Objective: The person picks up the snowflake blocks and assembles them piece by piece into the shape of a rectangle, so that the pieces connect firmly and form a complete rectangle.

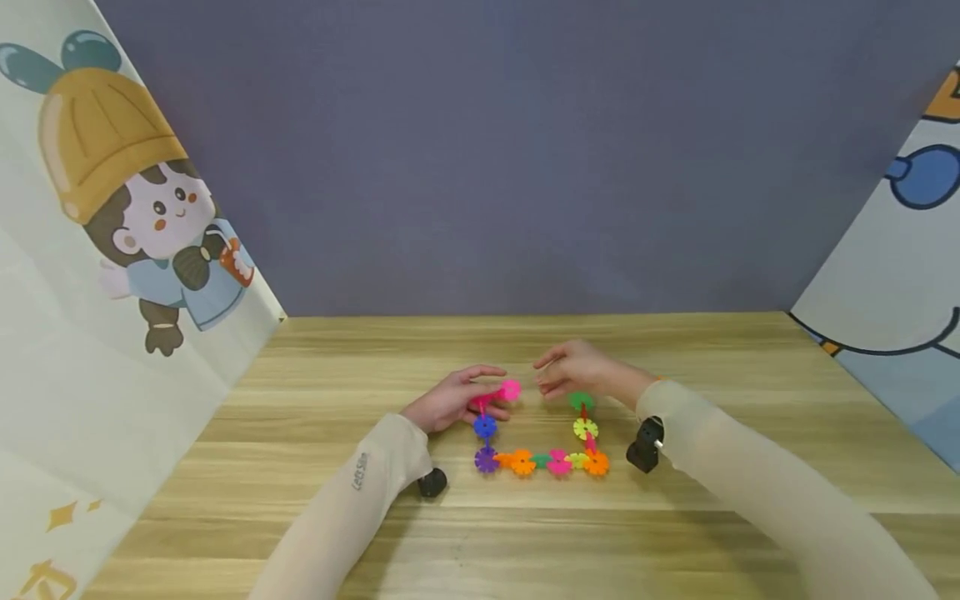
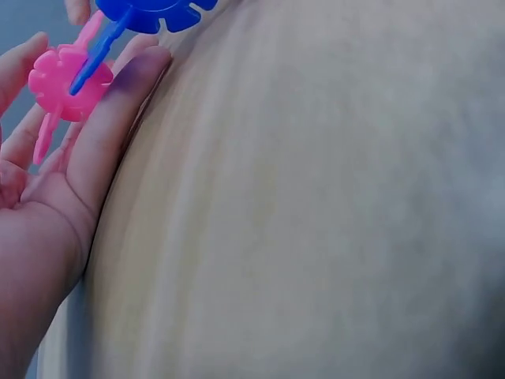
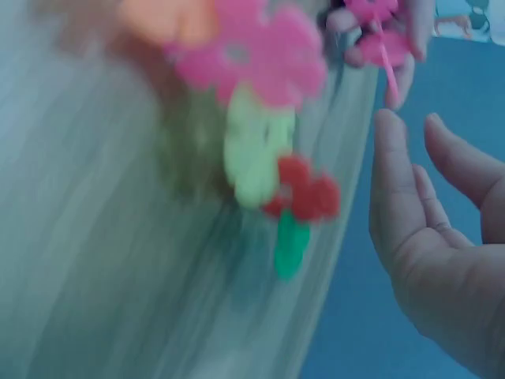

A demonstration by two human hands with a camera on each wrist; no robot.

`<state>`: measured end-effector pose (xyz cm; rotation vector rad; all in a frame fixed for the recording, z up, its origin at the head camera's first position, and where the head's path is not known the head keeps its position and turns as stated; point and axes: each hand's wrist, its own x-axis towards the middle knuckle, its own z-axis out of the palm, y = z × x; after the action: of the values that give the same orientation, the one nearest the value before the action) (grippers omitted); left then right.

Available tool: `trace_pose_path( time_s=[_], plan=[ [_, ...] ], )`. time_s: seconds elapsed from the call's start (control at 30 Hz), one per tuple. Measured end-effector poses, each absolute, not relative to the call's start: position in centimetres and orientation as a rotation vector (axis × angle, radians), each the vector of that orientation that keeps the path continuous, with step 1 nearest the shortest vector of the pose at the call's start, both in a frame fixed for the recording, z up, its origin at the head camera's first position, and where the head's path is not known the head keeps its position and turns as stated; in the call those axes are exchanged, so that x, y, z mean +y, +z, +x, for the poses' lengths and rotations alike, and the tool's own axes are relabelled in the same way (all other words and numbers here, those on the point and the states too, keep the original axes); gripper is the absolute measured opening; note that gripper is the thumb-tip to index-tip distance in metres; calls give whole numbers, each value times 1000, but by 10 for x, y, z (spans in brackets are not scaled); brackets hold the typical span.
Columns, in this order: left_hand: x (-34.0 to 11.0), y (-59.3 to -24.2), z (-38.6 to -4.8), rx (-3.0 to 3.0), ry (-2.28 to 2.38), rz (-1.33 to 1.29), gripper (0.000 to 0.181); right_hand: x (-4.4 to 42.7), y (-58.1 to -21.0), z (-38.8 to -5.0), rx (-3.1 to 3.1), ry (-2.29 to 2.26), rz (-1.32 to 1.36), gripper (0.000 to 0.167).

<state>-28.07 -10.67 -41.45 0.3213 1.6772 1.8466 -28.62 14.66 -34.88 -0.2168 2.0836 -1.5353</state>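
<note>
A chain of notched plastic flower discs lies on the table in a U shape, its open side away from me. My left hand grips the chain's far left end at the pink flower discs, above a blue disc. In the left wrist view, a pink disc sits among the fingers, with the blue disc joined to it. My right hand hovers near the green disc at the other end. Its loosely bent fingers hold nothing in the right wrist view.
Orange, pink and yellow discs form the chain's near side, with a purple disc at the left corner and an orange disc at the right. Beyond the wood-grain table stands a dark blue-grey panel. Cartoon-printed panels flank both sides.
</note>
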Motion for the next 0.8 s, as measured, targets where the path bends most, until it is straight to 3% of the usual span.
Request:
trace_pose_path(
  time_s=[0.37,0.8],
  plan=[
    [-110,-411,-280,1626,1854,346,56,223,-334,-289,2315,-1343,-295,51],
    [-109,-413,-279,1671,1862,375,46,279,-346,-279,2517,-1036,-252,48]
  ],
)
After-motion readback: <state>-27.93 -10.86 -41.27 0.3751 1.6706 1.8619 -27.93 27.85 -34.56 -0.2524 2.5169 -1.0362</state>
